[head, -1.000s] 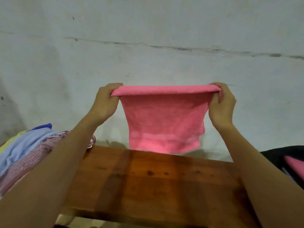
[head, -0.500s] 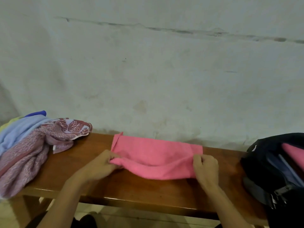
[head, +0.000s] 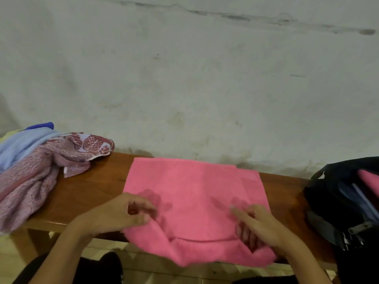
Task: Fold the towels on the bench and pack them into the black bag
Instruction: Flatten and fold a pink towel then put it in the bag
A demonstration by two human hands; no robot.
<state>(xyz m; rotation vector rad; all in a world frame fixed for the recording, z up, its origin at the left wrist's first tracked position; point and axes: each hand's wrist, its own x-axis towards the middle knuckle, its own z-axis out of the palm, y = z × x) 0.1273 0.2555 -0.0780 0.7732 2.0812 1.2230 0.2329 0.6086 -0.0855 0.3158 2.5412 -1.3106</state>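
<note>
Towels come first for me: the pink towel (head: 190,193) is the biggest thing in play, spread across the middle of the wooden bench (head: 88,193), its far edge close to the wall (head: 184,78) and its near edge spilling over the front of the bench, where it bunches into a loose fold. Off to my left I see a heap of unfolded towels (head: 39,160) on the bench end (a reddish patterned one on top, pale blue and a strip of darker blue behind it), well apart from the pink one. At the right end sits the black bag (head: 336,203), unzipped, with a pink cloth (head: 369,181) and something bluish showing inside; it stands near the pink towel but I see bare wood between them. The left hand (head: 121,214) lies at the towel's near left edge, fingers curled, thumb and fingertips pinching the cloth there. The right hand (head: 258,226) is over the near right corner, index finger stretched out across the towel, the other fingers bent down into the bunched fabric; motion blur stops me judging whether it truly grips.
</note>
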